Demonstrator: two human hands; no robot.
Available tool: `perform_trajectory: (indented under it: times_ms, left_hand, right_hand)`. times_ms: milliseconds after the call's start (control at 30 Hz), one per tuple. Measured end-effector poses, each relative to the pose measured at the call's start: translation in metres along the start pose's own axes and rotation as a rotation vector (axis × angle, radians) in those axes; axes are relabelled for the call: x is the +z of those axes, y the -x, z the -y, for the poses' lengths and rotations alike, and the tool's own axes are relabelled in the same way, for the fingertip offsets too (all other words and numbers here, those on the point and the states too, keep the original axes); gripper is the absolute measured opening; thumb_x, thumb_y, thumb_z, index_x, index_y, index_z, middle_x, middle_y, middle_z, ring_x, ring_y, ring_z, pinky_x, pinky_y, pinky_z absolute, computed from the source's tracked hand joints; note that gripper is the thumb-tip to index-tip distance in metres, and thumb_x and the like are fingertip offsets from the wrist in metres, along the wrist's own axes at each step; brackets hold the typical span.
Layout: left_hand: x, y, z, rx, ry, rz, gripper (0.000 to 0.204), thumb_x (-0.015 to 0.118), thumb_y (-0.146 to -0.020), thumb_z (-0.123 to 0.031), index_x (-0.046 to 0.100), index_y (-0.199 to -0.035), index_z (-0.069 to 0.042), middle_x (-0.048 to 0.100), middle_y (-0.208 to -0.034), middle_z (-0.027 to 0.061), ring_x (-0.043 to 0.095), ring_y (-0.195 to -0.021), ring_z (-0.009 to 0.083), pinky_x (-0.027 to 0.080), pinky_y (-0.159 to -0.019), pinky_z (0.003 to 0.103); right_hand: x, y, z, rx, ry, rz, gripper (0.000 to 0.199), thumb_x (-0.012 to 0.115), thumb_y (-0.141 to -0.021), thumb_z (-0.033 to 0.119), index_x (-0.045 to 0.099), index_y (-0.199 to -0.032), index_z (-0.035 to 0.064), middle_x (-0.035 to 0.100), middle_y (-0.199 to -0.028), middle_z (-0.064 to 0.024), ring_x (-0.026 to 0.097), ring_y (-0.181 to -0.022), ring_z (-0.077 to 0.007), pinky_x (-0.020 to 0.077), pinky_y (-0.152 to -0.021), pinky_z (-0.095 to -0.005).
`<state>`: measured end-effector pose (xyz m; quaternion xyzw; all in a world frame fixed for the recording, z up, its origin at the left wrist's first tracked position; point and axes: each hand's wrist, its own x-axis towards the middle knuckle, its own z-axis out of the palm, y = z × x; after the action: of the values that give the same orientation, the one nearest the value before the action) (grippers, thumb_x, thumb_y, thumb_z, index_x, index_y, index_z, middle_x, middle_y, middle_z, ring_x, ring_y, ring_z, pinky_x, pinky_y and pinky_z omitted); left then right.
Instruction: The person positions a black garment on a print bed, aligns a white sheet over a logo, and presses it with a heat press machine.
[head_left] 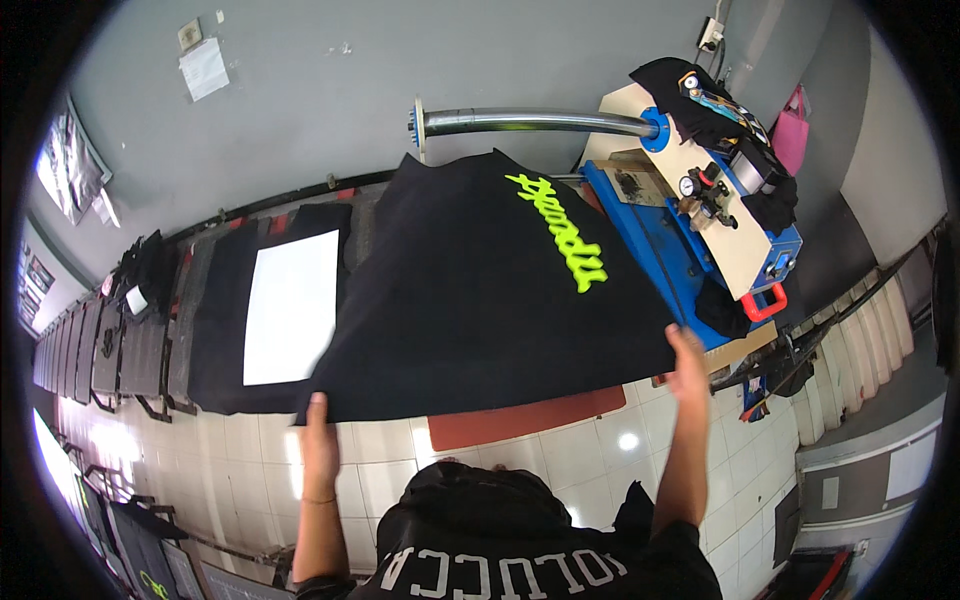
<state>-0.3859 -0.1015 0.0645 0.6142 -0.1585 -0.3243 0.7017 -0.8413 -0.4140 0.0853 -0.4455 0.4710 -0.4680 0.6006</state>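
Observation:
A large black fabric piece (450,290), with a bright yellow-green printed graphic near its right side, is stretched out in front of me. At its near left corner my left hand (317,440) grips the edge, thumb on top. My right hand (687,365) pinches the near right corner, beside the blue heat press machine (660,250). The fingers under the cloth are hidden on both sides. To the left, a white sheet (290,308) lies on another black fabric piece (215,330), and the held cloth overlaps the sheet's right edge.
The press carries a pressure gauge (687,186), a red handle (764,302) and black garments (690,95) on top. A metal cylinder (530,121) reaches across behind the cloth. A row of grey boards (143,350) runs off left. Below lies a red-brown mat (530,420) on white floor tiles.

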Motion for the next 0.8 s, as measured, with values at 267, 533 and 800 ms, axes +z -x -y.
perform_trajectory:
  times_ms: [267, 533, 800]
  left_hand:
    - [-0.027, -0.012, 0.172, -0.526, 0.218, 0.097, 0.049, 0.051, -0.099, -0.041, 0.048, -0.131, -0.005, 0.061, -0.117, 0.0089, 0.059, -0.1, 0.0228, 0.048, -0.08, 0.038]
    - [-0.031, 0.016, 0.172, -0.516, 0.278, 0.082, 0.045, 0.051, -0.099, -0.043, 0.049, -0.128, -0.009, 0.061, -0.115, 0.0072, 0.061, -0.091, 0.0225, 0.048, -0.08, 0.036]
    - [-0.045, 0.022, 0.196, -0.579, 0.355, 0.035, 0.045, 0.054, -0.097, -0.046, 0.05, -0.128, -0.013, 0.06, -0.113, 0.0042, 0.06, -0.091, 0.0211, 0.048, -0.079, 0.035]
  right_hand:
    - [-0.02, -0.031, -0.153, -0.17, 0.812, -0.254, 0.031, 0.069, -0.084, 0.024, 0.066, -0.082, -0.0068, 0.064, -0.074, -0.0125, 0.062, -0.068, -0.0212, 0.047, -0.065, -0.0359]
    - [-0.049, -0.01, -0.172, -0.211, 0.744, -0.243, 0.034, 0.068, -0.089, 0.028, 0.065, -0.085, -0.0061, 0.064, -0.073, -0.0123, 0.058, -0.067, -0.019, 0.0445, -0.064, -0.0347]
    - [-0.07, 0.013, -0.197, -0.053, 0.63, -0.265, 0.035, 0.065, -0.093, 0.031, 0.062, -0.083, -0.0027, 0.056, -0.065, -0.0055, 0.051, -0.057, -0.0127, 0.0418, -0.053, -0.0306]
